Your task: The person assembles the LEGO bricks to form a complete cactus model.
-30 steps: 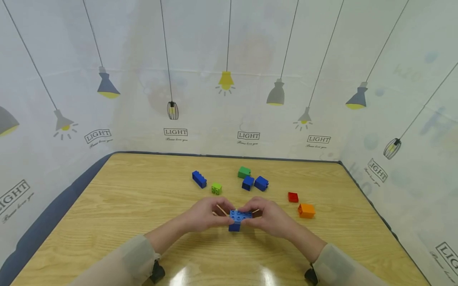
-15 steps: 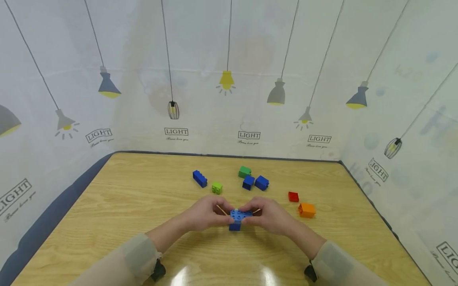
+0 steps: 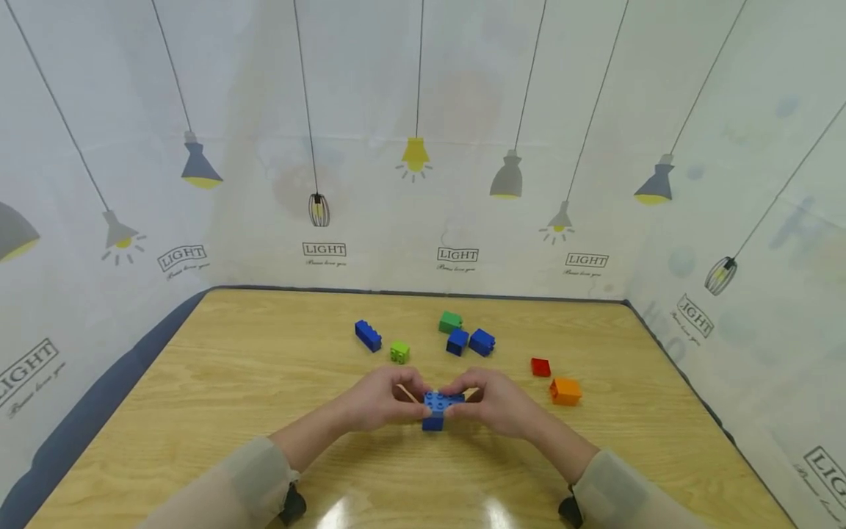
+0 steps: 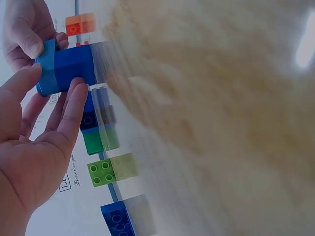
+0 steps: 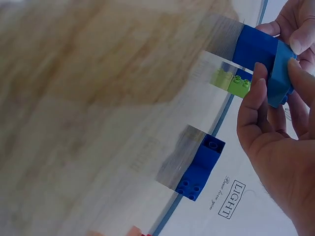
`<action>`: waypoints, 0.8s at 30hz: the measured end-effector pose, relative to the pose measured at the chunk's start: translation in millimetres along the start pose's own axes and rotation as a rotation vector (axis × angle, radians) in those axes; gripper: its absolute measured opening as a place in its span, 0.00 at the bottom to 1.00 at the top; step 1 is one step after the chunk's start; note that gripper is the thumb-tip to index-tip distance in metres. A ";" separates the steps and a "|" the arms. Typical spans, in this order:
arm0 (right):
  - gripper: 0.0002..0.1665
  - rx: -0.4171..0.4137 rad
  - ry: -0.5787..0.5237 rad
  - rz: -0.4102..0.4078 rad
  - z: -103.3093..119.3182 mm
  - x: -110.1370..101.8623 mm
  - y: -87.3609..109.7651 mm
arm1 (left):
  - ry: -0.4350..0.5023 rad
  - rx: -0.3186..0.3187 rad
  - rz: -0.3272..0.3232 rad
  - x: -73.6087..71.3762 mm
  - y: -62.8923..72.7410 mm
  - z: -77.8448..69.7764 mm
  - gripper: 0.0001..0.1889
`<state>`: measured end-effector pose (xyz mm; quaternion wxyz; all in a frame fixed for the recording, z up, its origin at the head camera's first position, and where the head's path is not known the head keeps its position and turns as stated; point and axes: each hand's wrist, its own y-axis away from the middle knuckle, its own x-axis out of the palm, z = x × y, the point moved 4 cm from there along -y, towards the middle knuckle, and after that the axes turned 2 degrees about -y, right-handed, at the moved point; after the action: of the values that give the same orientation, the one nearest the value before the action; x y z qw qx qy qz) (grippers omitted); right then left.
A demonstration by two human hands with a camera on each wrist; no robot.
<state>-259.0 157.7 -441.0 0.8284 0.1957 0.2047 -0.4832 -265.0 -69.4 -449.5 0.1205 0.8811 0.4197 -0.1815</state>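
Note:
Both hands meet at the near middle of the table, around a light blue brick (image 3: 438, 400) with studs facing up. Directly beneath it is a dark blue brick (image 3: 432, 424), and the two appear joined. My left hand (image 3: 382, 399) pinches the light blue brick's left end between thumb and fingers. On the other side, my right hand (image 3: 500, 402) pinches its right part. In the left wrist view, left fingers also touch the dark blue brick (image 4: 74, 68). The right wrist view shows the light blue brick (image 5: 280, 78) overhanging the dark one towards the right hand.
Beyond the hands lie a long blue brick (image 3: 368, 336), a lime brick (image 3: 399, 353), a green brick (image 3: 451, 322) and two blue bricks (image 3: 457, 342). To the right are a red brick (image 3: 540, 367) and an orange brick (image 3: 565, 392). A printed curtain (image 3: 370, 272) borders the table.
The head view has tilted slightly. Both hands keep hold of the blue bricks in nearly the same place, and the loose bricks have not moved.

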 end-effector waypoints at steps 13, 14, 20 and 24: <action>0.13 -0.002 0.010 -0.014 -7.7 -3.4 -5.5 | 0.001 -0.021 0.019 -3.8 -8.0 4.9 0.11; 0.13 -0.003 0.010 -0.016 -8.0 -3.7 -5.9 | 0.005 -0.025 0.018 -3.7 -8.5 5.0 0.11; 0.14 -0.004 -0.011 -0.018 -9.1 -3.4 -6.2 | 0.025 -0.028 0.015 -2.5 -8.9 6.0 0.11; 0.13 -0.012 -0.024 -0.016 -8.9 -3.0 -7.1 | 0.027 -0.020 0.006 -2.6 -8.3 5.6 0.11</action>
<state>-267.9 161.2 -447.7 0.8280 0.1834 0.1990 -0.4911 -274.2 -68.1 -454.0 0.1242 0.8835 0.4205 -0.1648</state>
